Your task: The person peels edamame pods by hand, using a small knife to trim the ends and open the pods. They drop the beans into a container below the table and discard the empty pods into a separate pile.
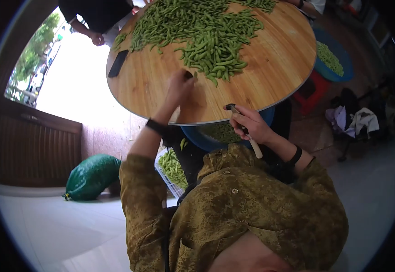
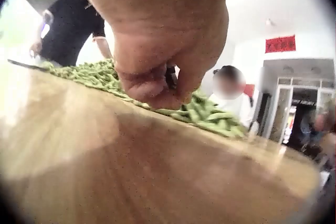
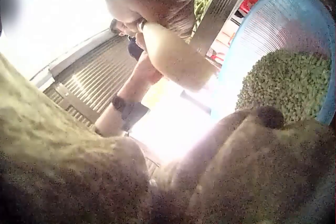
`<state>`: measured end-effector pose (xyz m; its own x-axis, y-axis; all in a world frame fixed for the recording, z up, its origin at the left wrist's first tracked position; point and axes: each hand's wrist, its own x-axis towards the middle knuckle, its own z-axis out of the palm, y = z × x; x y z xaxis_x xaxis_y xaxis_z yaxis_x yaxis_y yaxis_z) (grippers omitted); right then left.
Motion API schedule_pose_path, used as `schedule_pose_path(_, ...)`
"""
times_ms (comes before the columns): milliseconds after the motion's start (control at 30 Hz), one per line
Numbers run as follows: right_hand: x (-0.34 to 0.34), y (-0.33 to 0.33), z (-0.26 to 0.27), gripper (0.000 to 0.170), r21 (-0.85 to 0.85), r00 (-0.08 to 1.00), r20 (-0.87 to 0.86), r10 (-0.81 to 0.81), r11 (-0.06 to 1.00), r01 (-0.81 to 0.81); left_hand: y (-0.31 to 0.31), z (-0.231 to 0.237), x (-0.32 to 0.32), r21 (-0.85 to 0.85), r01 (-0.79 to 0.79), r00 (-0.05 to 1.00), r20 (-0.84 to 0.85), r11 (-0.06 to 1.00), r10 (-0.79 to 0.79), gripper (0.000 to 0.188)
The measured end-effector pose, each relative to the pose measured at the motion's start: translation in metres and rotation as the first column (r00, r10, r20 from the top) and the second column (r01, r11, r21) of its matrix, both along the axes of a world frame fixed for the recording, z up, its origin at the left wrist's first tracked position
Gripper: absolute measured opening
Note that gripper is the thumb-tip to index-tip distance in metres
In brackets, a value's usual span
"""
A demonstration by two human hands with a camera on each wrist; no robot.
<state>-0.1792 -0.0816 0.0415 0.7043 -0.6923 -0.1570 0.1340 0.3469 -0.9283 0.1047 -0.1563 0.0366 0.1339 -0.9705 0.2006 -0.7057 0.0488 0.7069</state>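
Note:
My left hand [image 1: 180, 87] is over the round wooden table [image 1: 270, 68], its fingers curled at the near edge of a heap of green soybean pods [image 1: 213, 54]. A single pod [image 1: 195, 74] shows at its fingertips, and something dark sits by the thumb. Seen from the left wrist, the bent fingers [image 2: 152, 90] come down close over the tabletop, hiding what lies between them. My right hand [image 1: 253, 124] grips a tool with a pale handle [image 1: 255, 148] at the table's near edge. The tool's dark tip points toward the table; its exact kind is unclear.
Below the table edge sits a blue basin [image 3: 252, 29] holding shelled beans [image 3: 286, 82]. A white crate [image 1: 164, 176] of pods and a green sack [image 1: 93, 177] stand at left. Another blue basin [image 1: 345, 56] is at right by a red stool [image 1: 313, 93]. A dark slab [image 1: 118, 63] lies on the table.

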Motion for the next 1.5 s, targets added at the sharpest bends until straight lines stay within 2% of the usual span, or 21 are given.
schedule_pose_path(33,0.002,-0.001,0.002,0.037,0.018,0.999,0.050,-0.006,1.000,0.005,0.021,0.011,-0.014,0.112,0.028,0.979,-0.202,0.993,-0.005,0.025)
schedule_pose_path(100,0.005,-0.002,0.006,0.038,0.039,0.994,0.102,-0.027,0.999,0.023,0.057,0.021,-0.034,0.126,0.166,0.844,-0.530,0.978,-0.075,0.018)
schedule_pose_path(133,0.007,-0.001,0.008,0.037,0.096,0.990,0.141,-0.026,0.995,0.012,0.071,0.025,-0.042,0.130,0.177,0.844,-0.531,0.976,-0.082,0.018)
schedule_pose_path(200,0.008,0.001,0.009,0.037,0.158,0.985,0.170,-0.028,0.987,0.001,0.092,0.031,-0.058,0.138,0.350,0.658,-0.741,0.927,-0.138,0.008)
schedule_pose_path(233,0.009,0.001,0.009,0.037,0.178,0.979,0.204,0.002,0.983,-0.039,0.097,0.033,-0.065,0.138,0.352,0.652,-0.746,0.926,-0.137,0.008)
schedule_pose_path(300,0.008,0.001,0.006,0.037,0.198,0.972,0.232,0.032,0.977,-0.080,0.103,0.035,-0.075,0.134,0.353,0.548,-0.832,0.926,-0.089,0.009)
schedule_pose_path(400,0.008,0.002,0.000,0.037,0.164,0.950,0.300,0.087,0.976,-0.141,0.103,0.026,-0.072,0.137,0.393,0.541,-0.834,0.910,-0.108,0.019)
schedule_pose_path(733,0.007,0.008,0.008,0.041,0.212,0.922,0.374,0.097,0.959,-0.187,0.108,0.020,-0.072,0.168,0.415,0.561,-0.821,0.894,-0.107,0.015)
schedule_pose_path(833,0.008,0.009,0.008,0.041,0.210,0.921,0.379,0.096,0.960,-0.187,0.110,0.017,-0.074,0.107,0.398,0.589,-0.791,0.911,-0.165,0.015)
schedule_pose_path(900,0.008,0.010,0.009,0.040,0.213,0.921,0.379,0.088,0.960,-0.179,0.112,0.014,-0.075,0.041,0.351,0.664,-0.715,0.935,-0.218,0.014)
schedule_pose_path(1000,0.009,0.010,0.009,0.038,0.211,0.946,0.318,0.063,0.968,-0.135,0.112,0.010,-0.071,0.006,0.384,0.611,-0.751,0.923,-0.249,0.014)
schedule_pose_path(1067,0.008,0.010,0.009,0.033,0.100,0.958,0.271,0.097,0.987,-0.128,0.113,0.011,-0.069,0.027,0.397,0.585,-0.777,0.917,-0.231,0.013)
schedule_pose_path(1100,0.007,0.010,0.011,0.033,0.101,0.958,0.270,0.097,0.987,-0.128,0.113,0.011,-0.069,0.046,0.411,0.557,-0.803,0.911,-0.211,0.013)
schedule_pose_path(1133,0.006,0.009,0.014,0.034,0.190,0.944,0.314,0.104,0.967,-0.170,0.113,0.008,-0.068,0.046,0.410,0.557,-0.804,0.911,-0.211,0.013)
schedule_pose_path(1167,0.005,0.008,0.015,0.034,0.275,0.927,0.360,0.105,0.938,-0.213,0.111,0.002,-0.066,0.019,0.447,0.475,-0.852,0.894,-0.219,0.011)
schedule_pose_path(1200,0.004,0.008,0.015,0.034,0.274,0.927,0.361,0.105,0.938,-0.213,0.111,0.002,-0.066,-0.011,0.480,0.389,-0.894,0.877,-0.224,0.010)
schedule_pose_path(1233,0.004,0.007,0.013,0.032,0.315,0.906,0.408,0.110,0.915,-0.253,0.111,0.001,-0.068,-0.012,0.480,0.389,-0.894,0.877,-0.224,0.010)
schedule_pose_path(1300,0.002,0.006,0.010,0.030,0.353,0.884,0.453,0.114,0.888,-0.295,0.112,0.000,-0.076,-0.110,0.516,0.052,-0.986,0.849,-0.160,0.008)
schedule_pose_path(1333,0.001,0.006,0.006,0.031,0.387,0.860,0.499,0.110,0.860,-0.334,0.113,-0.001,-0.079,-0.111,0.515,0.051,-0.986,0.850,-0.160,0.008)
schedule_pose_path(1400,0.002,0.006,0.000,0.033,0.416,0.834,0.542,0.105,0.828,-0.375,0.113,-0.002,-0.081,-0.115,0.590,-0.145,-0.989,0.799,-0.035,0.008)
schedule_pose_path(1500,0.001,0.007,-0.007,0.032,0.452,0.774,0.630,0.061,0.782,-0.430,0.110,0.001,-0.085,-0.039,0.603,-0.116,-0.992,0.797,0.039,0.006)
